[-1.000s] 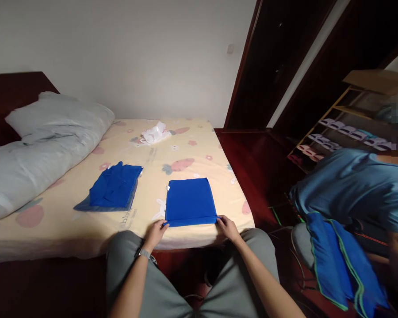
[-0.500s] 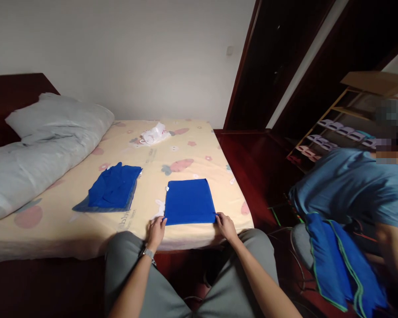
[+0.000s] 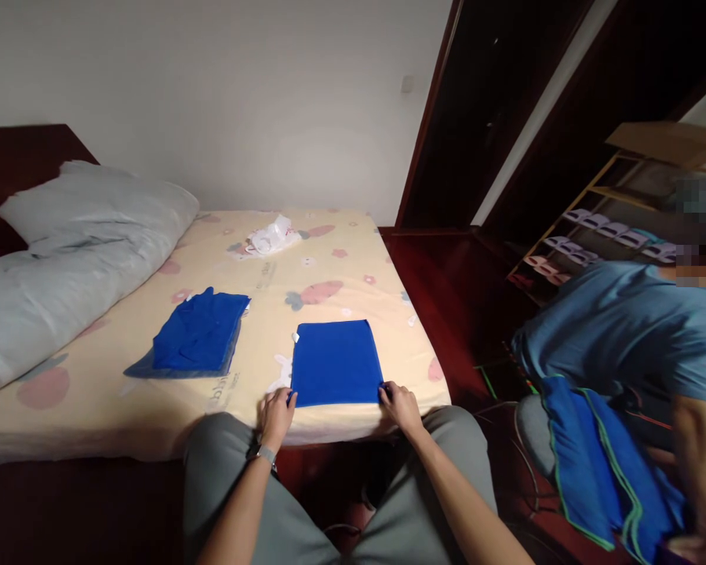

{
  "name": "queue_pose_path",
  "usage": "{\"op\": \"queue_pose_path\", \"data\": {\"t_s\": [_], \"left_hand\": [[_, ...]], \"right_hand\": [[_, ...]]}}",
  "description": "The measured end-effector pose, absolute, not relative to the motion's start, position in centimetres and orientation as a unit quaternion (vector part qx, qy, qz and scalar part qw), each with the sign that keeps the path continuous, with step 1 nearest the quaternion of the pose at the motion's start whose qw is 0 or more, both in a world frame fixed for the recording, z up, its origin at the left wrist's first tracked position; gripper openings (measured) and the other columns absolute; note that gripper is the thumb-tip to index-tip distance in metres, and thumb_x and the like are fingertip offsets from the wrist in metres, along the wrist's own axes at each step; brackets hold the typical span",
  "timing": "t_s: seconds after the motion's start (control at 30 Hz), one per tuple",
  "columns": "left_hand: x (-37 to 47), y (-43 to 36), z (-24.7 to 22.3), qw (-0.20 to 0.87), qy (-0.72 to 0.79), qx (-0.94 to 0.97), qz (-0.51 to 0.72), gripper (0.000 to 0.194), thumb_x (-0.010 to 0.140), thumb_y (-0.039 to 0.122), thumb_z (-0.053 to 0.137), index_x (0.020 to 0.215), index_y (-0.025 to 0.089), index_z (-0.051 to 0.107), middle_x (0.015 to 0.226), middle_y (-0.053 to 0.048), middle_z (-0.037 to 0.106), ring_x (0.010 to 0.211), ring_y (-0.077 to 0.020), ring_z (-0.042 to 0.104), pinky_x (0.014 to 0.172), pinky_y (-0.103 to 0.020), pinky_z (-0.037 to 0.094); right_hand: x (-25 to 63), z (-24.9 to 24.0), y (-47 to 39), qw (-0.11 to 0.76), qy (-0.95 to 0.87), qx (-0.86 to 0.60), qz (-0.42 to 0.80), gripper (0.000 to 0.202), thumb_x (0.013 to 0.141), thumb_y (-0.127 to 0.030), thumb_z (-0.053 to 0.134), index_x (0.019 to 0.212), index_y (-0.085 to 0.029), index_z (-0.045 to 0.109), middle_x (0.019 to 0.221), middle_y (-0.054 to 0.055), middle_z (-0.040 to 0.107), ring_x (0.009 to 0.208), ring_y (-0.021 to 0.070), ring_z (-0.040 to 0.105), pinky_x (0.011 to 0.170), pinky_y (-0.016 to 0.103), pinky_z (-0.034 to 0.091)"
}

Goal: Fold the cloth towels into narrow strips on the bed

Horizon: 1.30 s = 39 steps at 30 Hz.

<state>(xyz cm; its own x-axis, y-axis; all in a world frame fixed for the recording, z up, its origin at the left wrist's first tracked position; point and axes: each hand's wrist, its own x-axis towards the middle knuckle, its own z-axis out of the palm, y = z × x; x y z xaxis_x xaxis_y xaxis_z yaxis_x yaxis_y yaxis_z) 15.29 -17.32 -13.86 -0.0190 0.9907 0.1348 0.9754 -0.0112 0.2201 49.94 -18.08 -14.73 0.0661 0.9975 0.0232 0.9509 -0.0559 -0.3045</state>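
A flat blue cloth (image 3: 336, 362), roughly square with a small white tag on its left edge, lies on the bed (image 3: 353, 271) near its front edge. My left hand (image 3: 278, 412) pinches the near left corner between thumb and fingers. At the near right corner, my right hand (image 3: 401, 404) grips the same cloth. To the left rests a rumpled blue cloth pile (image 3: 197, 333) with a greyish-blue layer showing under it; neither hand touches it.
A grey quilt (image 3: 82, 259) lies by the headboard. Farther back on the bed is a white plastic bag (image 3: 271, 235). On the right, a person in a blue shirt (image 3: 624, 314) bends beside blue green-edged fabric (image 3: 594, 455) and a shoe rack (image 3: 600, 192).
The cloth's near edge has come slightly toward me, with both hands still at its corners. The person's forearm and hand on the right now show lower, by the green-edged fabric.
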Motion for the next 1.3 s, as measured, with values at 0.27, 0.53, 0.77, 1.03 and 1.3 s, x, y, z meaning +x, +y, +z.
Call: {"op": "queue_pose_path", "data": {"t_s": [0.27,0.53,0.77,1.03,1.3], "left_hand": [[15.9,-17.8,-14.4,0.028,0.716,0.678,0.165,0.031,0.097,0.040,0.046,0.111,0.021,0.066,0.099,-0.013,0.071,0.100,-0.0301,0.059,0.088,-0.042,0.039],[16.9,-18.8,-13.1,-0.011,0.646,0.745,0.165,0.038,0.101,0.031,0.035,0.123,0.022,0.065,0.117,-0.013,0.066,0.110,-0.0282,0.057,0.097,-0.043,0.042],[20.6,-21.7,-14.1,0.018,0.477,0.865,0.156,0.056,0.100,0.033,0.036,0.154,0.022,0.029,0.157,-0.007,0.039,0.145,-0.0247,0.033,0.120,-0.046,0.027],[19.2,-21.1,-16.8,0.017,0.485,0.865,0.128,0.065,0.100,0.041,0.038,0.158,0.023,0.016,0.162,-0.008,0.027,0.149,-0.0253,0.025,0.120,-0.048,0.028],[16.7,-20.4,-16.6,0.034,0.496,0.858,0.126,0.062,0.101,0.042,0.036,0.157,0.026,0.015,0.161,-0.007,0.028,0.148,-0.0235,0.029,0.120,-0.045,0.029]], "right_hand": [[49.7,-15.2,-18.1,0.128,-0.677,-0.722,0.063,0.032,0.101,-0.039,0.041,0.105,-0.019,0.065,0.093,0.011,0.074,0.087,0.0244,0.067,0.078,0.033,0.043],[49.3,-14.2,-18.8,0.163,-0.656,-0.737,0.006,0.037,0.101,-0.040,0.037,0.114,-0.017,0.063,0.104,0.015,0.068,0.095,0.0276,0.059,0.082,0.038,0.042],[43.6,-13.4,-21.6,0.213,-0.802,-0.556,0.054,0.047,0.101,-0.032,0.035,0.144,-0.019,0.047,0.139,0.013,0.056,0.125,0.0287,0.050,0.106,0.045,0.037],[38.9,-17.1,-22.7,0.212,-0.845,-0.489,0.044,0.064,0.100,-0.038,0.040,0.157,-0.015,0.021,0.158,0.012,0.032,0.147,0.0275,0.029,0.119,0.048,0.028],[46.0,-17.5,-21.8,0.170,-0.819,-0.547,0.036,0.061,0.100,-0.037,0.041,0.154,-0.012,0.030,0.158,0.013,0.032,0.146,0.0266,0.030,0.119,0.046,0.029]]}}
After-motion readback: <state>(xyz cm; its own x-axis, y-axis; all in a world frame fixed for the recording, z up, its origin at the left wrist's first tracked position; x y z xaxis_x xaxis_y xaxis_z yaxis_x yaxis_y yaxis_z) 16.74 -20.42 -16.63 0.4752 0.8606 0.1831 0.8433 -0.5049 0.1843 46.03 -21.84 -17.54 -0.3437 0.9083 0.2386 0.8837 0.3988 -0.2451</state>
